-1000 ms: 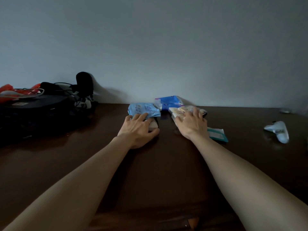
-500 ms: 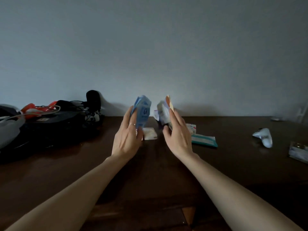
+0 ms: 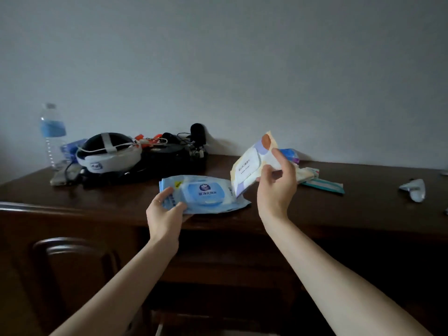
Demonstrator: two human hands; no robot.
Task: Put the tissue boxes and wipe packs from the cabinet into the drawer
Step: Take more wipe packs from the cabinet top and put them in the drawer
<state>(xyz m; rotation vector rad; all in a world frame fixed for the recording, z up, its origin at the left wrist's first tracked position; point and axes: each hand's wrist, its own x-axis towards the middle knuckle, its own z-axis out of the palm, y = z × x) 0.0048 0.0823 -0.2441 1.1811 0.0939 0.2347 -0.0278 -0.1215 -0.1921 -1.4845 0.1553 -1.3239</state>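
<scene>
My left hand grips the left end of a light blue wipe pack, held flat just above the front edge of the dark wooden cabinet top. My right hand holds a cream and purple wipe pack tilted upright beside it. More packs lie on the top behind my right hand: a blue one, a pale one and a flat teal-edged one. A drawer opening shows dark below the cabinet top.
At the left on the cabinet sit a headset, a black case with cables and a water bottle. A crumpled silvery wrapper lies at the right. A cabinet door is below left.
Both hands lifted the two packs off the cabinet top and drew them toward the front edge. The view pulled back and down, showing the cabinet front.
</scene>
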